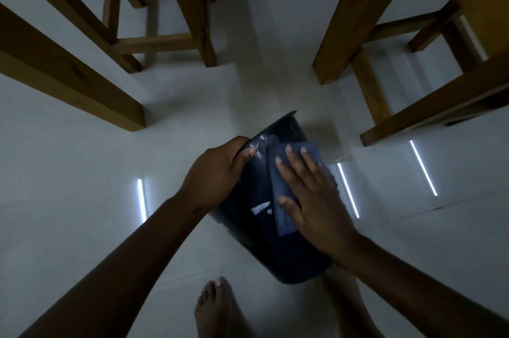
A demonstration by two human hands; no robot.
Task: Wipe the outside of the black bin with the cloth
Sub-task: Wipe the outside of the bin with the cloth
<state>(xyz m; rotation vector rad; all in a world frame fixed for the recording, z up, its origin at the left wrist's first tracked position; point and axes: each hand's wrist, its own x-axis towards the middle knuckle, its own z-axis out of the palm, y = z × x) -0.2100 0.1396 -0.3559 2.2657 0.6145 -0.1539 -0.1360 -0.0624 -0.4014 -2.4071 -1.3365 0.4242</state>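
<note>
The black bin (256, 233) is tipped over above the pale floor, its rim pointing away from me and its base near my feet. My left hand (217, 169) grips the bin's left side near the rim, thumb on the outer wall. A dark blue cloth (275, 172) lies flat on the bin's upper side. My right hand (311, 194) presses on the cloth with fingers spread and covers its right part. A white label shows on the bin wall just left of the cloth.
Wooden chair and table legs (344, 29) stand ahead on both sides, with another chair frame (154, 42) at the back left. The glossy floor (82, 227) reflects strip lights. My bare foot (214, 307) is just below the bin.
</note>
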